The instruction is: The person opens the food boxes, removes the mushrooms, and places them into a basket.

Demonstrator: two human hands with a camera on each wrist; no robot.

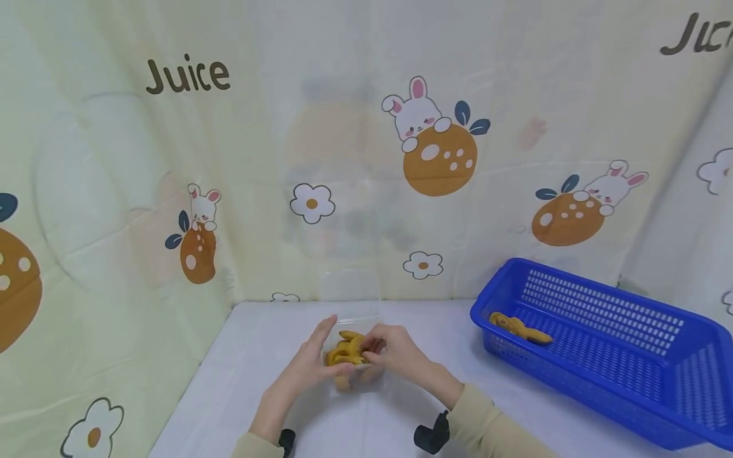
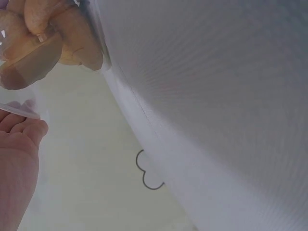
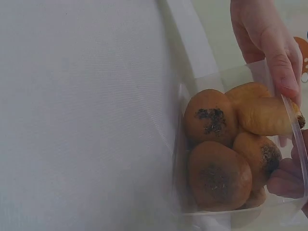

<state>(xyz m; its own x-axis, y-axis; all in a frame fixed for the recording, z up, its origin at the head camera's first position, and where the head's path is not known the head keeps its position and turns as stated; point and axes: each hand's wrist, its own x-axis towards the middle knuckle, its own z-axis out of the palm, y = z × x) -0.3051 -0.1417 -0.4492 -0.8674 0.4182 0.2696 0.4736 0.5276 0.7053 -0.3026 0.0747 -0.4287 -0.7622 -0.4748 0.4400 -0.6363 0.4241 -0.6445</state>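
Observation:
A clear plastic box (image 3: 269, 209) stands on the white table, filled with several yellow-brown, bulb-ended pieces (image 1: 346, 348). Their rounded ends (image 3: 219, 175) carry dark, rough patches. My left hand (image 1: 312, 356) grips the box at its left side, thumb along the near rim and fingers behind the far side. From the right, my right hand (image 1: 395, 348) reaches into the box with bent fingers, thumb and forefinger pinching one of the pieces at the top. Its fingertips (image 3: 288, 180) show through the wall in the right wrist view. One piece (image 3: 267, 115) reaches up to the rim.
A blue perforated basket (image 1: 572, 388) stands at the right, with more yellow-brown pieces (image 1: 520, 327) in its left end. A clear lid (image 1: 350, 286) stands raised behind the box. A printed curtain (image 1: 366, 159) closes off the back and left of the table.

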